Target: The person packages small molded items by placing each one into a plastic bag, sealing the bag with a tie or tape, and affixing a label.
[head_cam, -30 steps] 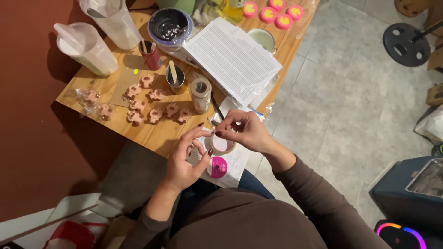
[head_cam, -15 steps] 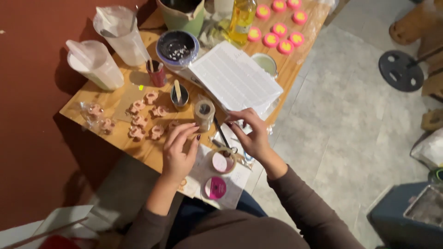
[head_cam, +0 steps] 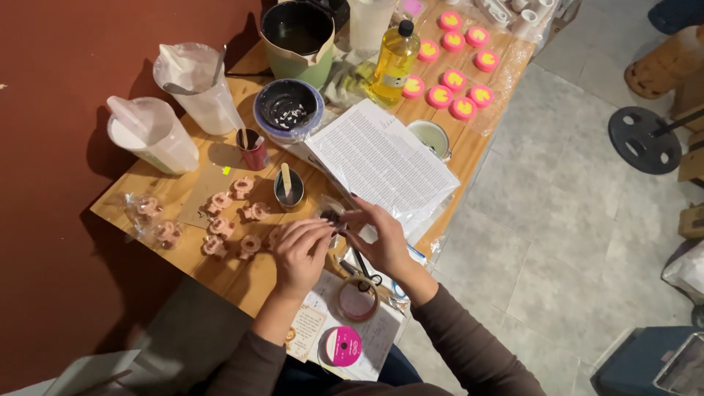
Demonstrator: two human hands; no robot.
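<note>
Wooden table (head_cam: 220,275): both hands moved up off ribbon spool (head_cam: 343,345); left hand (head_cam: 299,253), right hand (head_cam: 381,238) pinching small dark item (head_cam: 332,217).

Red-brown wall (head_cam: 88,59), wooden table (head_cam: 235,275), pale tiled floor (head_cam: 557,242), probably stone.

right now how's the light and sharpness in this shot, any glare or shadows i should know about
Head view: light comes from the right, so the two plastic jugs throw dark shadows onto the red wall. Mild sheen on the yellow bottle and the clear plastic over the table edge. The frame is mostly sharp; only the left hand and right hand look slightly soft, and what they pinch is too small to tell.
</note>
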